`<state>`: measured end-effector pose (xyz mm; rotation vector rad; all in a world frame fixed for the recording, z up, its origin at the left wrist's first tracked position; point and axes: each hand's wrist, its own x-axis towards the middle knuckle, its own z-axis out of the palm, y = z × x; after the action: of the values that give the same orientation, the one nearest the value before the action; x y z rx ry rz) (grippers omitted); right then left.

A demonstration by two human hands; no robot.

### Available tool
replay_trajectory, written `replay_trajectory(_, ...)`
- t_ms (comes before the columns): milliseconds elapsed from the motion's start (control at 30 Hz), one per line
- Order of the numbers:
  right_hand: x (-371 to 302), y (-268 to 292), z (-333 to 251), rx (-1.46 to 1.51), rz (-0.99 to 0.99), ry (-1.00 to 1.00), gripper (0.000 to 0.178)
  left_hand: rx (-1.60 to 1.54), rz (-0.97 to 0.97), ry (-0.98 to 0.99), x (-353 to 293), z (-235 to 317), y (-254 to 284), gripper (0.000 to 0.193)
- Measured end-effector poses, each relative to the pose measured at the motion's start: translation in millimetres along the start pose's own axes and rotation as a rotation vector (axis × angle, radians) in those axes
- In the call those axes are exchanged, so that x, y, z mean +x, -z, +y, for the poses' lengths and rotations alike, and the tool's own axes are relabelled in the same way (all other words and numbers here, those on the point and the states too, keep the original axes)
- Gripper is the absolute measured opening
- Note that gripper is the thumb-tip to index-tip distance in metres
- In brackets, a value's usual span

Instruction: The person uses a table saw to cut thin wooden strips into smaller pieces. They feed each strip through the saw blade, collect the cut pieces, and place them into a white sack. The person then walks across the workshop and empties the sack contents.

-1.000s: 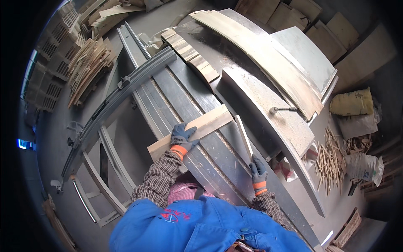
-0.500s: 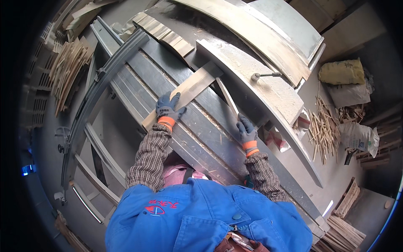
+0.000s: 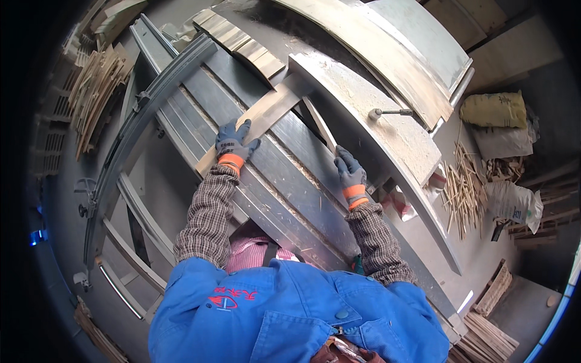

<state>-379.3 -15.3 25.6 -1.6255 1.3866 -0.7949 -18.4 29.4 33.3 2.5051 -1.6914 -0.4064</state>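
Note:
My left hand [image 3: 236, 144], in a grey-blue glove with an orange cuff, lies on a flat light wooden board [image 3: 270, 112] with its fingers apart. The board rests across the grooved metal machine table [image 3: 296, 196], its far end close to the long upright fence [image 3: 363, 133]. In my right hand [image 3: 351, 173], gloved alike, the fingers are closed on the near end of a thin wooden stick [image 3: 320, 124]. That stick slants away from me, and its far tip meets or nearly meets the board's edge beside the fence. I see no blade; that spot is partly covered.
Sawdust and a lever handle [image 3: 390, 113] lie behind the fence. Joined wooden pieces [image 3: 239, 41] sit at the table's far edge. A metal rail frame [image 3: 130, 124] runs along the left. Wood strips [image 3: 465, 187] and sacks [image 3: 493, 110] are on the floor at right.
My right hand and the stick have moved a little away from me and leftward. My left hand and the board have shifted slightly the same way, along with a small tilt of the view.

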Motion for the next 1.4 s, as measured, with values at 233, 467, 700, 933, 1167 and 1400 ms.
replay_trajectory(233,20,-26,-11,0.08,-0.022,-0.049,0.036,0.0,-0.016,0.035,22,-16,13,0.074)
replay_trajectory(467,48,-45,-23,-0.042,-0.047,0.002,0.034,0.021,0.053,0.022,44,-37,17,0.074)
replay_trajectory(700,73,-69,-75,0.019,-0.047,0.039,0.038,-0.03,0.064,0.008,39,-43,20,0.076)
replay_trajectory(933,-67,17,11,0.1,0.114,0.085,0.036,-0.108,0.054,-0.211,-49,18,-25,0.078)
replay_trajectory(1167,-123,58,31,-0.062,-0.001,0.038,0.037,-0.037,0.125,-0.221,-25,102,-23,0.091)
replay_trajectory(1400,-95,43,20,0.025,-0.005,-0.008,0.037,0.006,0.127,-0.23,-47,32,-40,0.087)
